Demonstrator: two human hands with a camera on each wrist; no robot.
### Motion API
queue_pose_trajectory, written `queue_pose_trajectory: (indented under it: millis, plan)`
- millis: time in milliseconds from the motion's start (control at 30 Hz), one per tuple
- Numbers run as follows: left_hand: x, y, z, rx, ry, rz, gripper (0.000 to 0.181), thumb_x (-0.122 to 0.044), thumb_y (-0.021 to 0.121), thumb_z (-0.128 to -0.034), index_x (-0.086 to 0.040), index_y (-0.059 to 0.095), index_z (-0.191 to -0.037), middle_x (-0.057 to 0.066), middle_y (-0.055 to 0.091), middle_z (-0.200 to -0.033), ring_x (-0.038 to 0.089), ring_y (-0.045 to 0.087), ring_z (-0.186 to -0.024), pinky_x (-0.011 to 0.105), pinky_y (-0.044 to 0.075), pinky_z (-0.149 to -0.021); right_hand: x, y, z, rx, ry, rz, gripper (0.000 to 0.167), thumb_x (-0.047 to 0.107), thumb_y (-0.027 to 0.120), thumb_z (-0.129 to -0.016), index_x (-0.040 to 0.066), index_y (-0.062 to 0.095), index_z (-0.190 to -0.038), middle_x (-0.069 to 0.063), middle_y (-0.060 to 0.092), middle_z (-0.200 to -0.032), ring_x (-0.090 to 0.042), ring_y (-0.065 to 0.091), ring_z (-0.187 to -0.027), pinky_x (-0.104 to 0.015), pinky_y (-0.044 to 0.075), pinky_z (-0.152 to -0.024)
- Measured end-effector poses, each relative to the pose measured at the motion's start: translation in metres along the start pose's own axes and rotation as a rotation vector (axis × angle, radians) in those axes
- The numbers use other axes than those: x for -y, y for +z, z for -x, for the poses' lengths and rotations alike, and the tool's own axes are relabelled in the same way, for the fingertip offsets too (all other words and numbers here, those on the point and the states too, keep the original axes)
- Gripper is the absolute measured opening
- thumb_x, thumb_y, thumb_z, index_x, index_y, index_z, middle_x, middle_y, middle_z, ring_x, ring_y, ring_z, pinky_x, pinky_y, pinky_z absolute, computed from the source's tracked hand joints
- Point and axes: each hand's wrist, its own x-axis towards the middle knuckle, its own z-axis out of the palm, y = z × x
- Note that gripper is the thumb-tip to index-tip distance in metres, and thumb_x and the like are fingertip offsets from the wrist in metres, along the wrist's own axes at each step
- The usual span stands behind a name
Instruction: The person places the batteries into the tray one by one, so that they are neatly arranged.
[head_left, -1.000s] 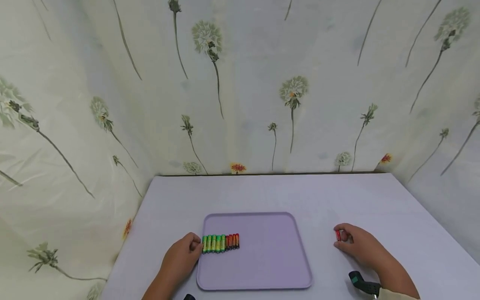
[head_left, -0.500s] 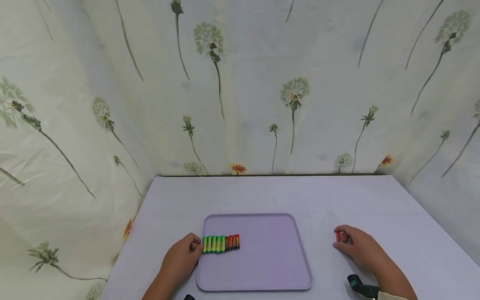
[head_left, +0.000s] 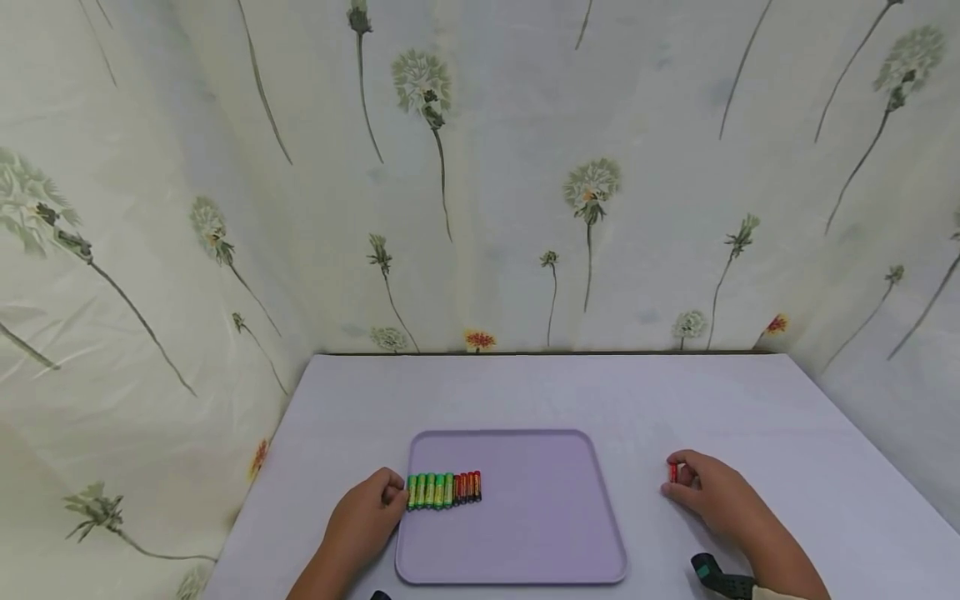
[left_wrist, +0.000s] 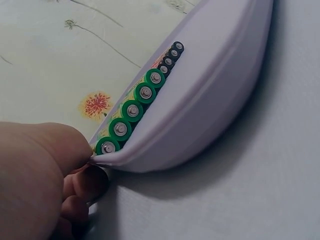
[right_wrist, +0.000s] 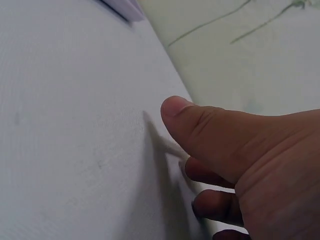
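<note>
A row of green-and-yellow batteries [head_left: 430, 492] lies side by side at the left of a lilac tray [head_left: 536, 533]. Smaller red-and-black batteries [head_left: 468, 487] continue the row to its right. My left hand [head_left: 365, 512] pinches the tray's left rim beside the first green battery; the left wrist view has the thumb [left_wrist: 75, 147] at the rim and curled fingers below. Right of the tray, my right hand [head_left: 716, 496] holds a small red battery [head_left: 673, 473] between thumb and fingertips. In the right wrist view the thumb [right_wrist: 200, 122] hides that battery.
The tray lies on a white-covered table [head_left: 547, 392]. A flower-patterned curtain [head_left: 495, 167] surrounds the table's back and sides. A dark wrist device [head_left: 720, 575] sits near my right wrist, above a pale sleeve.
My right hand has shifted slightly left with the red battery in it. The left hand keeps its place at the tray rim. The head view has tilted a little.
</note>
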Motion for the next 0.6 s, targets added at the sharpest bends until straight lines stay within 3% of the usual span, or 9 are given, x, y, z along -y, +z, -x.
queue_pose_trajectory:
  millis: [600]
  plan:
    - [-0.002,-0.001,0.0,-0.001,-0.003,-0.006,0.01,-0.029,0.068,-0.0987,-0.021,0.067,-0.105,-0.014,0.065,-0.084,0.007,0.056,-0.076,0.034,0.045,-0.072,0.044,-0.012,-0.01,-0.007,-0.023,-0.093,0.052,0.034,0.083,-0.09,0.004,0.064,-0.128,-0.001,0.065,-0.098,-0.017,0.054,-0.082,-0.032,0.046,-0.067]
